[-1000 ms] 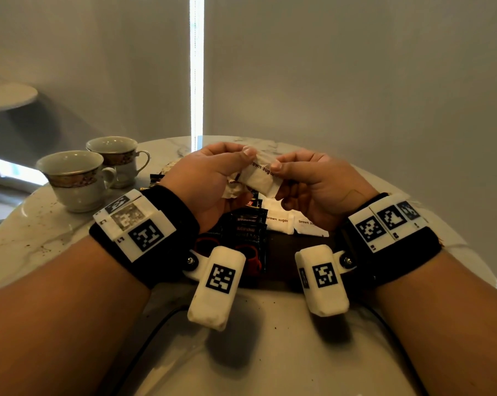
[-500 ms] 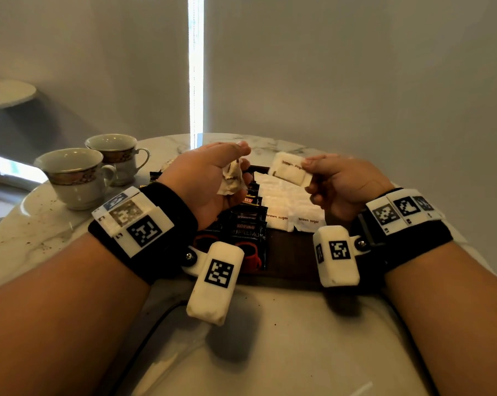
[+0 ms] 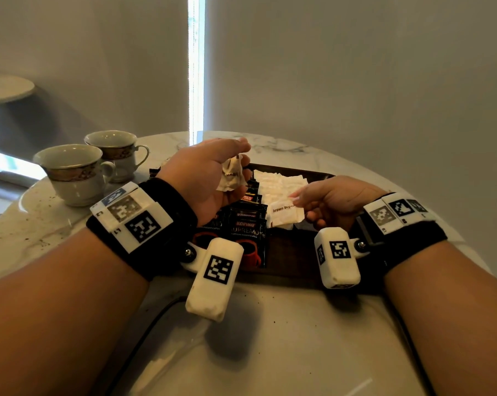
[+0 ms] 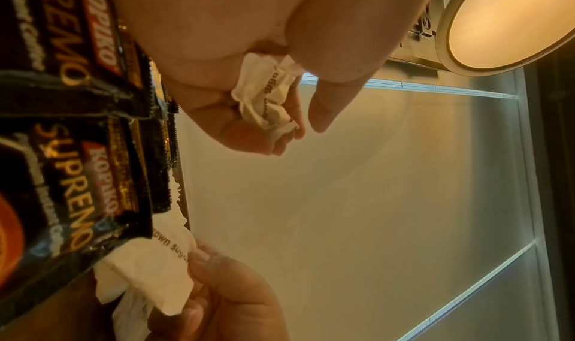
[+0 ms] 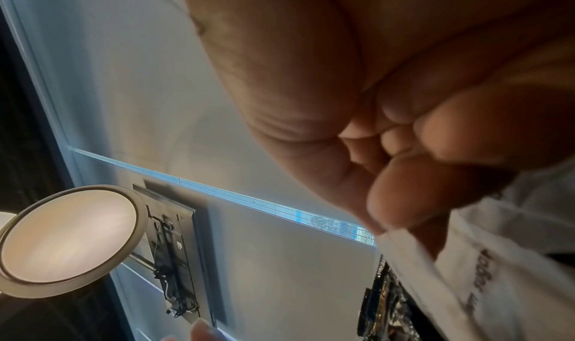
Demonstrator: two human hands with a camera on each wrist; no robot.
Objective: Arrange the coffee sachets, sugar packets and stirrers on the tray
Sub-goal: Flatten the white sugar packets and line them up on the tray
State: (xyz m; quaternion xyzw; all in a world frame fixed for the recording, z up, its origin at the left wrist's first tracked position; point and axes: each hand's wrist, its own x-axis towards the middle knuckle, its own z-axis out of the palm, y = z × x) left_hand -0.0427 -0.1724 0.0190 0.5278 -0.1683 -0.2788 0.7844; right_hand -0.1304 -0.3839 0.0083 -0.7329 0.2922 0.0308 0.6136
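Placing sugar on tray (image 3: pixel 293 247).
Right hand (image 3: pixel 337 202) pinching flat sugar packet (image 3: pixel 287 214) at fingertips; left hand (image 3: pixel 210 178) curled round crumpled packets (image 3: pixel 231 175), coffee sachets (image 3: pixel 247 224) beneath.

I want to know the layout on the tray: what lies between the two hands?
In the head view, black coffee sachets lie overlapped on the dark tray between the left hand and the right hand.

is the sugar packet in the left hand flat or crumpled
Crumpled. The sugar packet is bunched and creased inside the left hand's curled fingers, its print bent; the wrist view shows the same folds.
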